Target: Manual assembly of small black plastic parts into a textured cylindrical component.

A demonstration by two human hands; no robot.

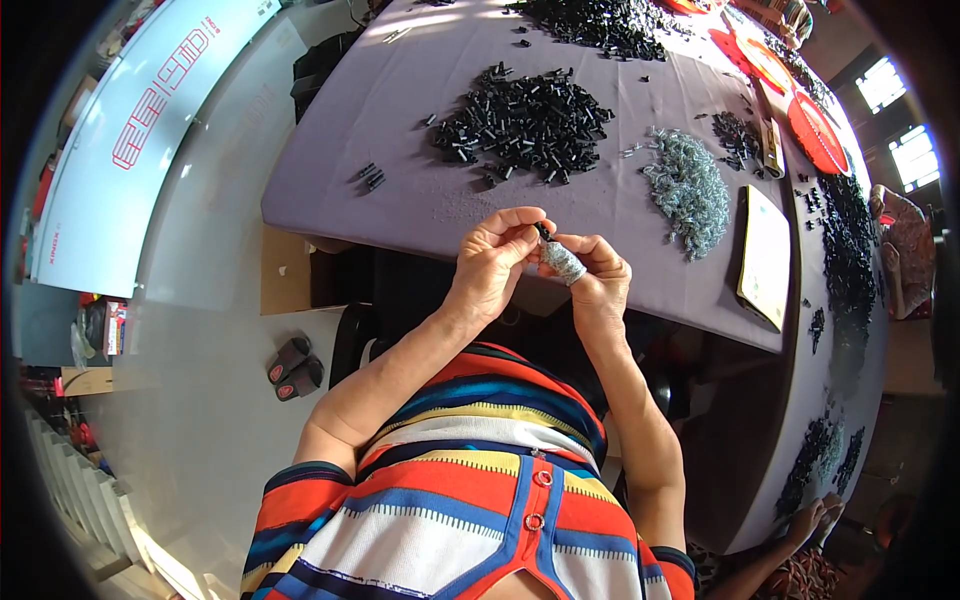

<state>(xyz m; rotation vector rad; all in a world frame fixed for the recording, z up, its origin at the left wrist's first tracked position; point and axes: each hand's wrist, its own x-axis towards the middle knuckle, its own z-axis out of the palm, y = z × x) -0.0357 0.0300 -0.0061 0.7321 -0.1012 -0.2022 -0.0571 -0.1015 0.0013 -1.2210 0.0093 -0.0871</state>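
Both my hands meet just over the near edge of the cloth-covered table (400, 200). The fingers of my left hand (490, 260) are closed in a pinch on a small black plastic piece (543, 231). My right hand (600, 275) is closed around a clump of small clear-grey pieces (564, 263), and its fingertips come close to the black piece. Beyond my hands lies a heap of small black tubular pieces (525, 125). To its right is a pile of clear-grey pieces (688, 190) like those in my right hand.
Several loose black pieces (370, 177) lie left of the heap. A flat pale yellow box (763, 257) rests at the right table edge. Red round trays (818, 133) stand farther off. At lower right, another person's hands (815, 520) work by more piles. Slippers (295, 368) are on the floor.
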